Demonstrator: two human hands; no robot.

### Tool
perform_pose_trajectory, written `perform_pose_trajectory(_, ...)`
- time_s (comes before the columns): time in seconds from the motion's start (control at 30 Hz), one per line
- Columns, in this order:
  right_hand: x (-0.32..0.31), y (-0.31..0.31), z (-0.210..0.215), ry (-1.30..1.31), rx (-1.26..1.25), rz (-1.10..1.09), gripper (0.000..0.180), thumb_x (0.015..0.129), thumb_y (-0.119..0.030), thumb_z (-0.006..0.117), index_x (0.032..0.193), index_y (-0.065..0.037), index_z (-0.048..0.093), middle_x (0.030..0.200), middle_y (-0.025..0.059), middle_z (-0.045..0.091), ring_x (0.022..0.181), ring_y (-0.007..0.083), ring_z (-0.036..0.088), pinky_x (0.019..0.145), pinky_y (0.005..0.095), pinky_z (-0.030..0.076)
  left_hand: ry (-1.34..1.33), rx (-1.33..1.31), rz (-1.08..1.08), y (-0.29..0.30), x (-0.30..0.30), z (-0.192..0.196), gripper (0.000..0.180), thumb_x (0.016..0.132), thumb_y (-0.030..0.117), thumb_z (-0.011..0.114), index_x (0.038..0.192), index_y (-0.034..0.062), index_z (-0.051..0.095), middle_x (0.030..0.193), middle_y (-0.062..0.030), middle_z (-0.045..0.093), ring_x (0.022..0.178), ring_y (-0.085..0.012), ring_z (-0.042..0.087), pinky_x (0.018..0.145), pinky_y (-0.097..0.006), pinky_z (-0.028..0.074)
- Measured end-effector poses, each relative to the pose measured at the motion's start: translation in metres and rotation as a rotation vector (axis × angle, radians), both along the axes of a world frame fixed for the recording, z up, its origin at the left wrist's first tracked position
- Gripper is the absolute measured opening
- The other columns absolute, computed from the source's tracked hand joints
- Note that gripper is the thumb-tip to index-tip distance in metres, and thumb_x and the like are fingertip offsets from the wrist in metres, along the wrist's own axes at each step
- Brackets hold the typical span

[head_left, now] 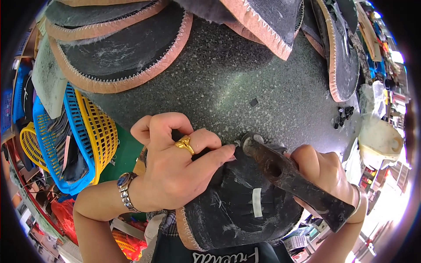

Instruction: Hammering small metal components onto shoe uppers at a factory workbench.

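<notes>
Off the worktable's left edge stand two plastic lattice baskets, one blue [52, 144] and one yellow [100, 131]. At the speckled grey worktable's [245, 79] near edge, the left hand [175, 168] presses clenched fingers onto a dark felt sole piece [237, 210] with zigzag-stitched tan rim. The right hand [324, 175] grasps one rusty iron hammer [289, 177], its long axis running lower right to upper left, head touching the piece's far edge.

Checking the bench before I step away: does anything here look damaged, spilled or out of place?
Little stands out. A few small black scraps lie loose on the speckled dark grey stone slab. The black fabric piece with tan stitched edging under the left hand and the right hand's worn dark metal hammer is scuffed whitish.
</notes>
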State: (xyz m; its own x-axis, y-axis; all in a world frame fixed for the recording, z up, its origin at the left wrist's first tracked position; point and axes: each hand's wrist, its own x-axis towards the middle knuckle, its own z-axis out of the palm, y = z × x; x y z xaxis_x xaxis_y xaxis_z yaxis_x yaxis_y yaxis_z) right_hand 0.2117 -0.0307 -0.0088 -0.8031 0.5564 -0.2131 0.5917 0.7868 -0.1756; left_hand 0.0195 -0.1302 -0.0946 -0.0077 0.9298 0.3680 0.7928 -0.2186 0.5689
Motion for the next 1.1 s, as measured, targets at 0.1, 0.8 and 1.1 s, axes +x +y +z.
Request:
perform_pose_trajectory(0.1,0.005,0.002,0.005,0.163,-0.065,-0.043,0.021,0.07,-0.016,0.063,0.075,-0.008,0.045,0.058,0.0049,0.043,0.039,0.0217,0.049,0.035,0.0363,0.038,0.016,0.06,-0.031,0.001,0.004,-0.005,0.032,0.056,0.015,0.081,0.087,0.0187,0.072,0.078,0.0112,0.057,0.079,-0.0211,0.038,0.073,-0.035,0.027)
perform_pose_trajectory(0.8,0.024,0.008,-0.021,0.194,-0.162,0.222,0.023,0.08,-0.002,0.062,0.101,0.005,0.054,0.076,0.011,0.049,0.048,0.0239,0.056,0.036,0.0314,0.043,-0.181,-0.074,0.35,-0.02,0.046,-0.004,0.031,0.059,0.014,0.083,0.088,0.016,0.073,0.073,0.008,0.053,0.079,-0.0166,0.039,0.073,-0.032,0.027)
perform_pose_trajectory(1.1,0.006,0.017,-0.005,0.14,-0.066,0.294,0.023,0.069,-0.007,0.064,0.089,0.0,0.053,0.068,0.0064,0.045,0.047,0.0189,0.053,0.037,0.0331,0.041,0.12,0.007,0.278,-0.021,0.045,-0.001,0.022,0.062,0.014,0.077,0.083,0.0162,0.072,0.081,0.0096,0.053,0.081,-0.0219,0.038,0.076,-0.041,0.022)
